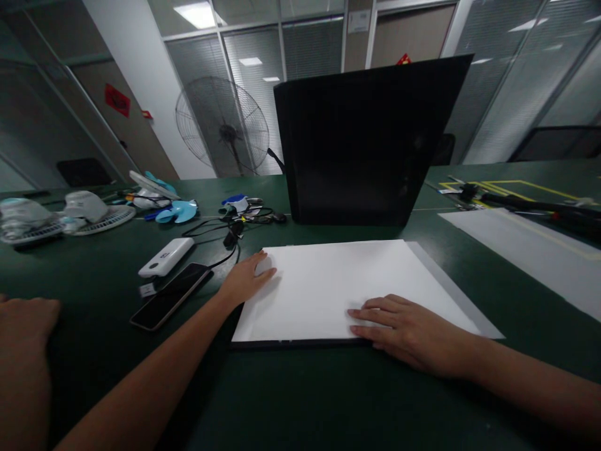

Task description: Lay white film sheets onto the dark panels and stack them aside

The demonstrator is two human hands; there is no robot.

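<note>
A white sheet of paper (319,282) lies flat in front of me, with a second white sheet (453,288) showing past its right edge. Under the near edge a thin dark flat object (300,342) peeks out; what it is I cannot make out. My left hand (245,275) rests at the paper's left edge, thumb apart from the fingers and lying on the sheet. Lower right, my right hand (406,329) lies across the near part of the paper, its fingers stretched out. Neither hand grips anything.
Behind the paper stands a large black panel (361,150). To the left are a phone (173,297), a white power bank (166,257), cables, fan parts (176,212) and another person's hand (28,319). On the right lie a large white sheet (521,250) and black rod-like items (530,203).
</note>
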